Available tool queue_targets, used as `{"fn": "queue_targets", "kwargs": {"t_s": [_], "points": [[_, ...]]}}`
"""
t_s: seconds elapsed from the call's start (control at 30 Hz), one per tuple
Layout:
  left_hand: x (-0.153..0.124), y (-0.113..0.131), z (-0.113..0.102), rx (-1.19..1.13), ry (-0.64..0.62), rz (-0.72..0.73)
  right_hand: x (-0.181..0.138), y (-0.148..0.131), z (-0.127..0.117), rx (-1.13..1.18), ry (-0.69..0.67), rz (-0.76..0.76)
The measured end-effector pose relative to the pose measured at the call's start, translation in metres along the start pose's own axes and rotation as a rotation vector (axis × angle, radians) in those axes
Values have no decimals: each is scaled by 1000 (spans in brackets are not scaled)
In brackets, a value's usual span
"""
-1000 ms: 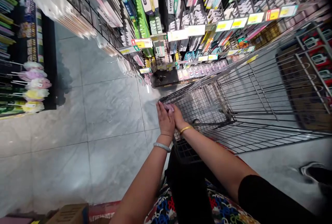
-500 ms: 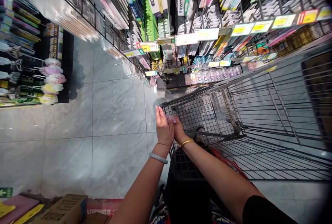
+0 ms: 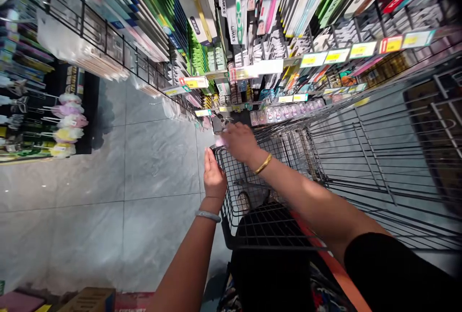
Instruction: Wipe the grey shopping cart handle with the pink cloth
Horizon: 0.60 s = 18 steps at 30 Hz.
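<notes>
My right hand [image 3: 241,142], with a gold bangle at its wrist, is closed on a small lilac thing [image 3: 221,141]. Motion blurs that thing, so its kind does not show. It sticks out at the fingertips, over the near-left corner of the black wire shopping cart [image 3: 227,239]. Just below it, my left hand [image 3: 214,179] is upright beside the cart's left rim, fingers stretched out and nothing visible in the palm. A grey bangle circles the left wrist.
Ahead stands a shelf rack of packaged toothbrushes [image 3: 236,13] with price tags [image 3: 313,59] along its edges. Wire side racks [image 3: 86,37] jut out at left. Pastel bath puffs [image 3: 68,122] hang farther left. Tiled floor [image 3: 155,158] lies between; a cardboard box [image 3: 90,300] sits at bottom left.
My hands have come apart. The right hand moved up and forward with the lilac thing; the left shifted slightly left and opened. The shelves sit lower in view.
</notes>
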<state>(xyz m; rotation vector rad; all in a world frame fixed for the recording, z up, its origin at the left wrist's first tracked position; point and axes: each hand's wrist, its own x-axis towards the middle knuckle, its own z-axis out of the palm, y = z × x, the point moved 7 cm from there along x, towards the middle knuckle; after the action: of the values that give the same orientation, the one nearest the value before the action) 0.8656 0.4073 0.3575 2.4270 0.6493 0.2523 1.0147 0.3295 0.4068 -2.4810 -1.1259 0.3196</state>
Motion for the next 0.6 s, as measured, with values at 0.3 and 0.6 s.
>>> {"fn": "queue_targets", "kwargs": {"t_s": [0.3, 0.6], "points": [[24, -4, 0, 91, -104, -25, 33, -8, 5, 45, -90, 49], [50, 4, -8, 248, -119, -7, 3, 84, -39, -136, 26, 22]]}}
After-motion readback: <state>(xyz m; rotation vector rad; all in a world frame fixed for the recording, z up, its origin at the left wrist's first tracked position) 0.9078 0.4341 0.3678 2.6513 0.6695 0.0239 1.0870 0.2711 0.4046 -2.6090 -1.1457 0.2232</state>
